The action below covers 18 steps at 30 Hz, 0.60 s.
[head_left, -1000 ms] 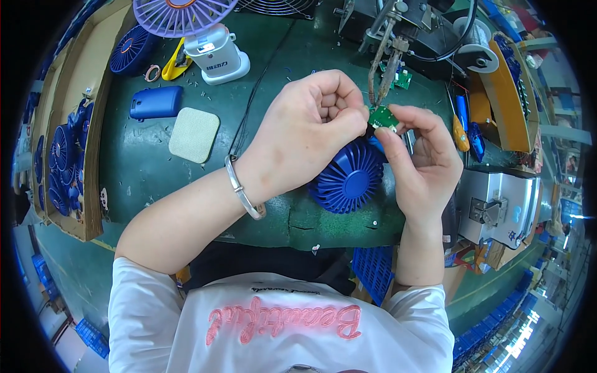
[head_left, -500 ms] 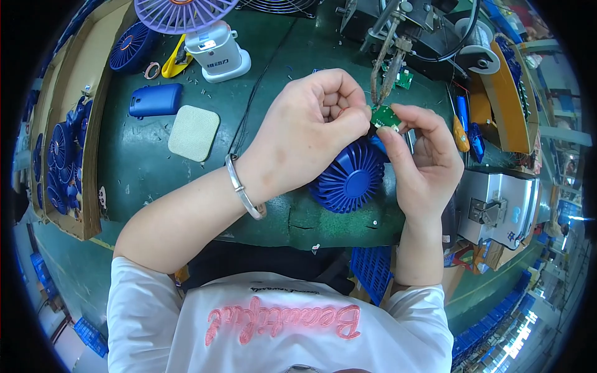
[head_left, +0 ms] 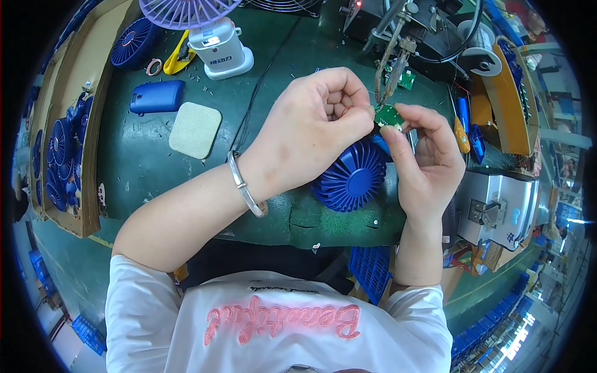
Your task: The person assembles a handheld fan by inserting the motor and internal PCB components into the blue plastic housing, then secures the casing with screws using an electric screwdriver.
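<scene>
A small green circuit board [head_left: 388, 117] is pinched by its right side between the thumb and forefinger of my right hand [head_left: 429, 155]. My left hand [head_left: 311, 127] is closed in a pinch at the board's left edge. A bit of thin red wire [head_left: 346, 111] shows at its curled fingers; the rest is hidden. Directly over the board stands the soldering iron tip [head_left: 383, 96], at or very near its surface. Below my hands lies a blue fan [head_left: 357, 180], its grille facing up, partly covered by my left hand.
A solder spool [head_left: 479, 53] hangs beside the soldering machine [head_left: 423, 28]. At left are a cardboard tray [head_left: 93, 180] of blue fans, a pale square pad [head_left: 195, 130], a blue case [head_left: 157, 97] and a white-based purple fan [head_left: 221, 53]. A metal box [head_left: 497, 202] stands right.
Both hands keep their grip beneath the soldering tip, with the board shifted barely, if at all. The whole view has moved slightly.
</scene>
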Motion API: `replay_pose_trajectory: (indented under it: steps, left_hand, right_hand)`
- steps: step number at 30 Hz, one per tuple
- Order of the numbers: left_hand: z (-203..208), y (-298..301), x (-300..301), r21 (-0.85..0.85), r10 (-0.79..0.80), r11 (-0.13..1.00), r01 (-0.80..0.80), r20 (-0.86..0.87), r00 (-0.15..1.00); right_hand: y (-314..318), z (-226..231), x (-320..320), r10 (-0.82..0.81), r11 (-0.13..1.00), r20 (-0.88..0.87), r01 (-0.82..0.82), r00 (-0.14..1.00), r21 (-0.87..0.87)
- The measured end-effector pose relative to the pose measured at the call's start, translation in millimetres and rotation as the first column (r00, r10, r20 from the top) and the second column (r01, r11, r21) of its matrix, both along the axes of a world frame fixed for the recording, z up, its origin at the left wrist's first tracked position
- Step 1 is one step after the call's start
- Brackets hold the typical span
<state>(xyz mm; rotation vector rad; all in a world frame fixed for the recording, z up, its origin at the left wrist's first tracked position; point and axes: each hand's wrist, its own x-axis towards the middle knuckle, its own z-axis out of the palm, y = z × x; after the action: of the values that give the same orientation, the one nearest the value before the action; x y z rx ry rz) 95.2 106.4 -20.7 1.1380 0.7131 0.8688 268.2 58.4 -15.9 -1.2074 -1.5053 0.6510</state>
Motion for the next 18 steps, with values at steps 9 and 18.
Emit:
replay_pose_trajectory:
  steps: [9,18]
  left_hand:
    - [-2.7,2.5,1.5,0.006,0.005,1.0,-0.005,0.009,1.0]
    - [-4.9,-0.7,1.8,-0.032,0.013,0.999,-0.013,0.018,1.0]
  right_hand:
    - [2.7,1.1,-0.1,0.006,1.0,-0.013,-0.006,1.0,-0.02]
    - [1.0,-1.7,0.9,0.007,1.0,0.021,-0.007,1.0,-0.025]
